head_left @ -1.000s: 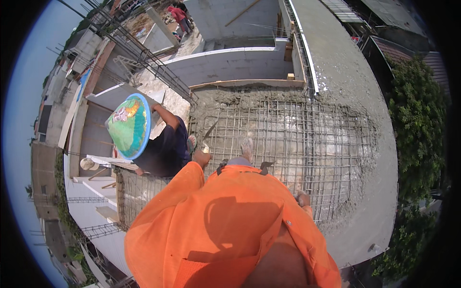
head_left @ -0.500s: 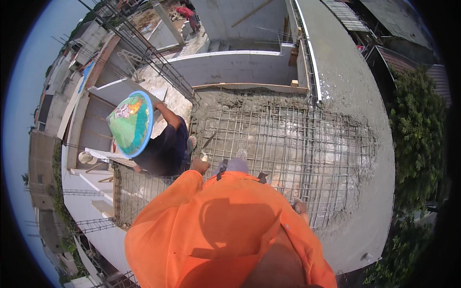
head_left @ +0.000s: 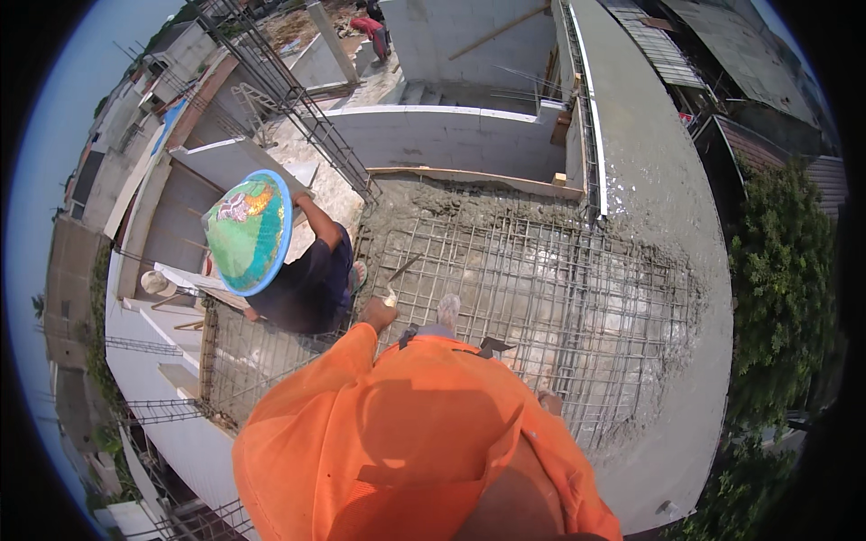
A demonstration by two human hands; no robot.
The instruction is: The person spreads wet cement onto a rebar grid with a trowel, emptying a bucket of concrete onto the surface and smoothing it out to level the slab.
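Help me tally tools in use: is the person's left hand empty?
No, the left hand grips a tool whose pale handle and dark blade show against the steel grid.

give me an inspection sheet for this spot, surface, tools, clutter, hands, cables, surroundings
surface: rebar mesh, with wet concrete rough at its far edge and smoother along the right
things: trowel, blade pointing away from the person
clutter: small wooden block by the timber board
left hand: closed around the trowel
right hand: partly hidden beside the orange garment; grip cannot be told
cables: nothing seen
surroundings: co-worker in a conical hat at left, grey wall ahead, tree at right
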